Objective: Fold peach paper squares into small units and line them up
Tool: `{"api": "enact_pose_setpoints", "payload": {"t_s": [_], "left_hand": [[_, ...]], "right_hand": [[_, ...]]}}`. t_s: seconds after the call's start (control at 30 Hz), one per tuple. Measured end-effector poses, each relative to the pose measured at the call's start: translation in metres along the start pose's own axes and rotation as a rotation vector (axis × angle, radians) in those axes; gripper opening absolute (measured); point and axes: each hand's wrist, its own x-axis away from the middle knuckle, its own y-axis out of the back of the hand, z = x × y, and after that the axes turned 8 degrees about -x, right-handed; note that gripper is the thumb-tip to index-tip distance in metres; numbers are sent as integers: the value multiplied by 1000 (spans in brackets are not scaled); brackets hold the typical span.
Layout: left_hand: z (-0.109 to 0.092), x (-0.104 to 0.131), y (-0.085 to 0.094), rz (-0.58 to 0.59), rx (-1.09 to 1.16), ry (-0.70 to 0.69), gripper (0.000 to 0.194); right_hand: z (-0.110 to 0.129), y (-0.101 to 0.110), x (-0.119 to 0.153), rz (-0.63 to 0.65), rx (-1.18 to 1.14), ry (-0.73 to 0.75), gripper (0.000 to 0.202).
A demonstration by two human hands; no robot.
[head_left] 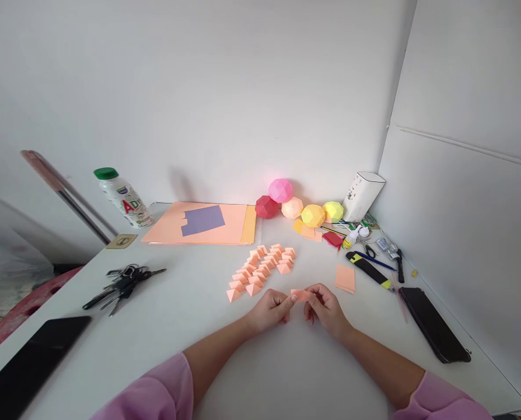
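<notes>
A peach paper strip (pixel 300 295) is pinched at opposite ends by the left hand (pixel 271 311) and right hand (pixel 329 310), apparently for steadiness, while folded peach units (pixel 264 270) are ranged beyond the grip leftward and flat peach slips (pixel 345 279) laid rightward, seemingly within reach.

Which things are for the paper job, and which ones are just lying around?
Likely for the job:
peach paper piece, held by left hand and right hand
folded peach paper pieces
flat peach paper slips

Probably just lying around:
bunch of keys
green-capped bottle
</notes>
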Motion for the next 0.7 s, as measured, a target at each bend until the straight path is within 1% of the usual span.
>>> {"api": "enact_pose_setpoints", "payload": {"t_s": [0.1, 0.23, 0.3, 0.37, 0.43, 0.53, 0.7], "left_hand": [[-2, 1, 2, 8, 52, 11, 57], [-3, 2, 4, 51, 121, -18, 52], [-5, 2, 5, 58, 127, 3, 53], [-7, 2, 6, 50, 133, 41, 52], [-10, 1, 6, 46, 154, 71, 51], [-12, 0, 6, 57, 191, 91, 48], [-10, 0, 5, 68, 198, 74, 46]], "right_hand": [[0, -4, 3, -33, 89, 135, 24], [0, -7, 8, -21, 338, 426, 17], [-2, -6, 9, -17, 456, 559, 14], [-4, -5, 9, 6, 546, 639, 16], [-6, -5, 10, 36, 603, 664, 18], [-7, -4, 11, 74, 649, 658, 21], [-3, -4, 10, 121, 703, 662, 22]]}}
